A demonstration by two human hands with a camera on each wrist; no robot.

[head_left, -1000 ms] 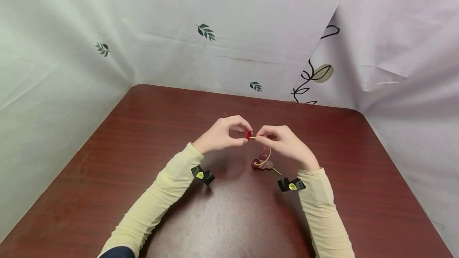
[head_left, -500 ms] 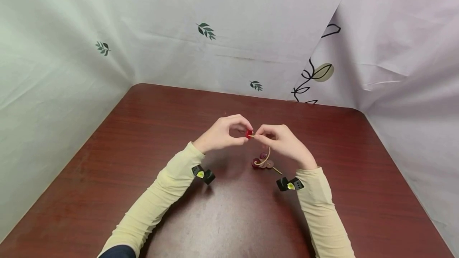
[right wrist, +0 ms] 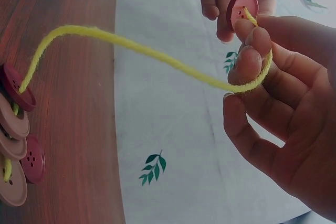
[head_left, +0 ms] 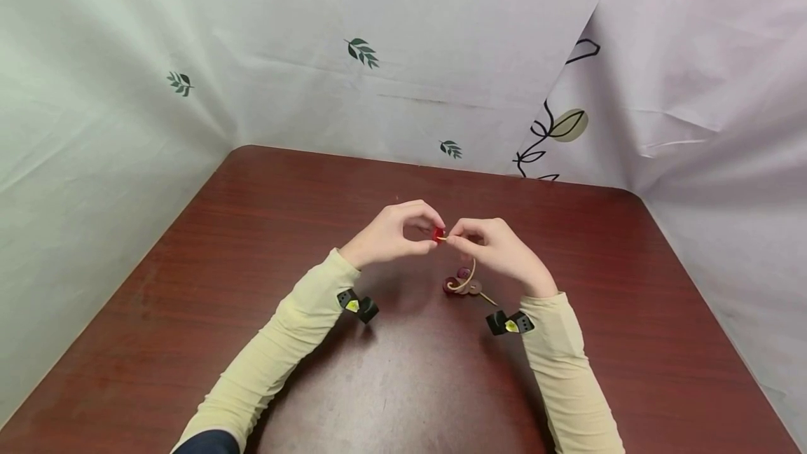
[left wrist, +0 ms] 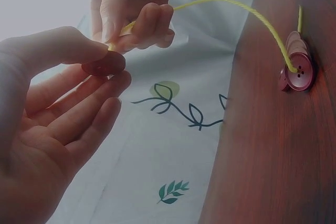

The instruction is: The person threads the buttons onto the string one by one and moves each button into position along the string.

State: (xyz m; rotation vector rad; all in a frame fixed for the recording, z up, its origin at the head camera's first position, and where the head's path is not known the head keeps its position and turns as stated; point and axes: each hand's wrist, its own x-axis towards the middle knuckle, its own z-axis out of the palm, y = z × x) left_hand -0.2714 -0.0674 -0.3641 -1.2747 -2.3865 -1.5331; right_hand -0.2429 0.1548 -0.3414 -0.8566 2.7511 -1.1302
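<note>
Between thumb and fingertips, my left hand (head_left: 397,233) pinches a red button (right wrist: 242,13) by its edge, above the table. My right hand (head_left: 498,247) pinches a yellow cord (right wrist: 157,56) close to its end, and that end meets one of the button's holes in the right wrist view. Whether the tip comes out at the far side I cannot tell. From the right hand the cord loops down to several threaded buttons (left wrist: 300,72), dark red and pinkish, lying on the table below the hands. A short cord tail (head_left: 488,298) sticks out past them.
The reddish-brown wooden table (head_left: 302,202) spreads around both hands. A loose dark red button (right wrist: 34,158) lies against the threaded ones. Pale cloth (head_left: 284,54) with printed leaves hangs behind the table and at its sides.
Since a second ago the right hand has come slightly closer to the left, and less cord shows between its fingertips and the red button. In the last half second almost nothing has moved.
</note>
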